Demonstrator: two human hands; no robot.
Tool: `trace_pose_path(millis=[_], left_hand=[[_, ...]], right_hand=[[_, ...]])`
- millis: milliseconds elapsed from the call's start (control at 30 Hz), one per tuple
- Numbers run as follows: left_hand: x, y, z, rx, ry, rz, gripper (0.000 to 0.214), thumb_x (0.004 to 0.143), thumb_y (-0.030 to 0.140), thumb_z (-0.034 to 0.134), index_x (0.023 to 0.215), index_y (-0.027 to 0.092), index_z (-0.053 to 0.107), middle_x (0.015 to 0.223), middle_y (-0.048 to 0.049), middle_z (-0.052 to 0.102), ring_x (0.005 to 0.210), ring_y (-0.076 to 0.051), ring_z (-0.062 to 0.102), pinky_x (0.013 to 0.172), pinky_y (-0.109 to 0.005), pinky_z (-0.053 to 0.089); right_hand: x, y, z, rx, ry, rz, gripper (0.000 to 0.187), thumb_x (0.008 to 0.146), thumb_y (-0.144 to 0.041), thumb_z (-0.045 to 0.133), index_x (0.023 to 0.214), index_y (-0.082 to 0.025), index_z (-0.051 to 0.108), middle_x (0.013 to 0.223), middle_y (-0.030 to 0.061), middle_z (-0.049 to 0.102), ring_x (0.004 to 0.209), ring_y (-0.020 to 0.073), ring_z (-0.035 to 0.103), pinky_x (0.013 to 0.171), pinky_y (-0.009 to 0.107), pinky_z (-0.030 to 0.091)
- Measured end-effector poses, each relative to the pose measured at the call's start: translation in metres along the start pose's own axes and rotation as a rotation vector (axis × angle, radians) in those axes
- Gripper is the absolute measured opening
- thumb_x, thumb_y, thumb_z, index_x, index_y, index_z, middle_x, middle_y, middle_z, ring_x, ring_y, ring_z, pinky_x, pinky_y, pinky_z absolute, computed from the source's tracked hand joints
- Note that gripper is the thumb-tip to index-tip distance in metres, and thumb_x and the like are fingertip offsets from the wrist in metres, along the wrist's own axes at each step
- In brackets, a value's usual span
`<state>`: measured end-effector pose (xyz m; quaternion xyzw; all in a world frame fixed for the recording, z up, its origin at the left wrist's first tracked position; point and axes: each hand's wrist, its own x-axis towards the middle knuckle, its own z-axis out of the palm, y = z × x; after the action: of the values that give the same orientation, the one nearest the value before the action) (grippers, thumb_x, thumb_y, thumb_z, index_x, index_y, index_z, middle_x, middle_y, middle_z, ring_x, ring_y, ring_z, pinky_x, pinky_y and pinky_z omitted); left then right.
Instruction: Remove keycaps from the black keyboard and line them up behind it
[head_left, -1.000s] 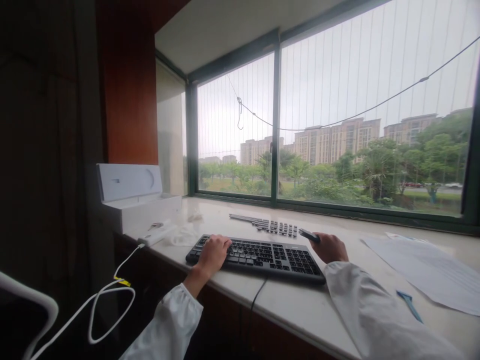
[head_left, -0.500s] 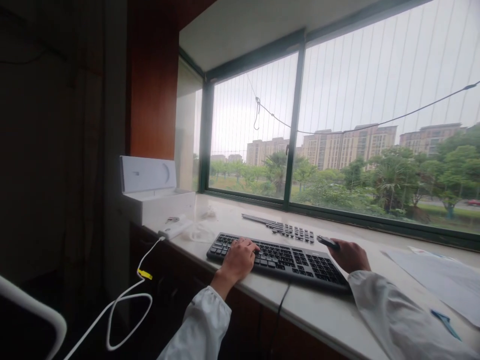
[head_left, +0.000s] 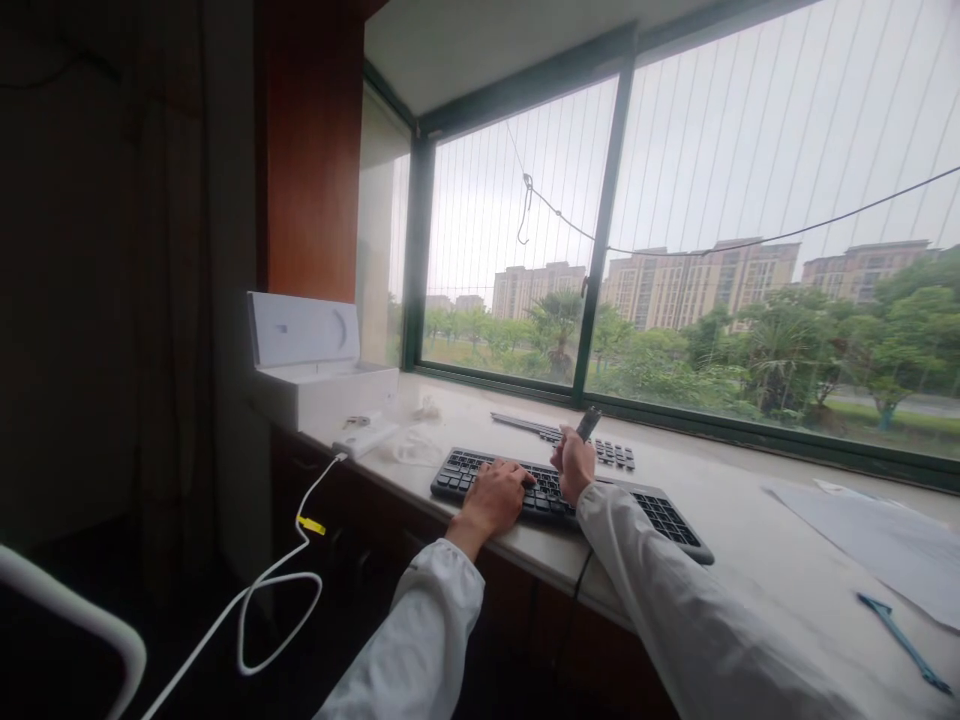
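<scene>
A black keyboard (head_left: 667, 515) lies along the front of the white counter, with several keys off its right part. My left hand (head_left: 499, 495) rests on its left part, palm down, fingers stretched over the keys. Above the middle of the keyboard is my right hand (head_left: 576, 462), closed around a short black stick-like tool (head_left: 590, 423) that points up and away from me; its exact kind is unclear. Behind the keyboard, loose black keycaps (head_left: 619, 457) lie in rows beside a long dark strip (head_left: 517, 422), partly hidden by my right hand.
At the left stand an open white box (head_left: 330, 397) and a flat white block (head_left: 366, 438) with a white cable (head_left: 281, 577) hanging off the edge. Papers (head_left: 862, 540) and a slim teal tool (head_left: 904, 640) lie at the right. A window (head_left: 517, 250) backs the counter.
My right hand has moved left with the black tool, from the keyboard's right end to above its middle, and the tool now points upward. My left hand stays on the keys. The view has shifted slightly.
</scene>
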<state>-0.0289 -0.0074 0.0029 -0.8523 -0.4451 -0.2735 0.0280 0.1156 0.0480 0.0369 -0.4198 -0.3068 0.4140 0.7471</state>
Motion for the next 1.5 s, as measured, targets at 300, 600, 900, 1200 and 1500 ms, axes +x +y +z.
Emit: trace_pose_path(millis=[300, 600, 900, 1200, 1500], left_hand=[[0.001, -0.001, 0.003, -0.005, 0.006, -0.005, 0.028, 0.091, 0.021, 0.040, 0.108, 0.024, 0.062, 0.117, -0.0047, 0.063, 0.113, -0.023, 0.050, 0.099, -0.040, 0.036], [0.002, -0.001, -0.001, -0.032, -0.011, -0.061, 0.030, 0.093, 0.028, 0.039, 0.107, 0.023, 0.065, 0.115, -0.0066, 0.064, 0.112, -0.022, 0.052, 0.099, -0.036, 0.038], [0.006, -0.006, 0.001, -0.167, 0.029, -0.160, 0.026, 0.087, 0.044, 0.052, 0.100, 0.032, 0.071, 0.108, -0.0015, 0.069, 0.101, -0.021, 0.062, 0.089, -0.030, 0.044], [0.013, -0.008, 0.002, -0.171, -0.042, -0.333, 0.031, 0.077, 0.048, 0.061, 0.095, 0.026, 0.073, 0.100, -0.0066, 0.072, 0.097, -0.027, 0.065, 0.080, -0.032, 0.047], [0.007, -0.004, 0.003, -0.241, 0.043, -0.271, 0.026, 0.085, 0.046, 0.055, 0.096, 0.032, 0.074, 0.104, -0.0010, 0.073, 0.100, -0.020, 0.064, 0.086, -0.029, 0.046]], right_hand=[[-0.002, 0.025, 0.003, -0.022, -0.130, 0.038, 0.036, 0.075, -0.034, 0.059, 0.061, -0.025, 0.026, 0.041, -0.0108, 0.025, 0.033, 0.0053, 0.022, 0.031, 0.021, 0.021], [-0.004, 0.031, 0.006, -0.139, -0.282, 0.033, 0.044, 0.076, -0.048, 0.059, 0.061, -0.026, 0.025, 0.041, -0.0102, 0.024, 0.034, 0.0065, 0.022, 0.032, 0.023, 0.021], [-0.023, 0.023, 0.001, -0.327, -0.582, -0.187, 0.045, 0.074, -0.046, 0.063, 0.051, -0.021, 0.033, 0.045, -0.0070, 0.029, 0.043, 0.0063, 0.025, 0.041, 0.023, 0.020], [-0.044, 0.020, 0.007, -0.245, -0.746, -0.250, 0.048, 0.073, -0.043, 0.064, 0.048, -0.020, 0.032, 0.047, -0.0070, 0.024, 0.046, 0.0059, 0.021, 0.044, 0.023, 0.019], [-0.028, 0.008, 0.006, -0.059, -0.512, -0.280, 0.047, 0.071, -0.042, 0.066, 0.051, -0.022, 0.029, 0.045, -0.0085, 0.023, 0.041, 0.0051, 0.018, 0.039, 0.023, 0.016]])
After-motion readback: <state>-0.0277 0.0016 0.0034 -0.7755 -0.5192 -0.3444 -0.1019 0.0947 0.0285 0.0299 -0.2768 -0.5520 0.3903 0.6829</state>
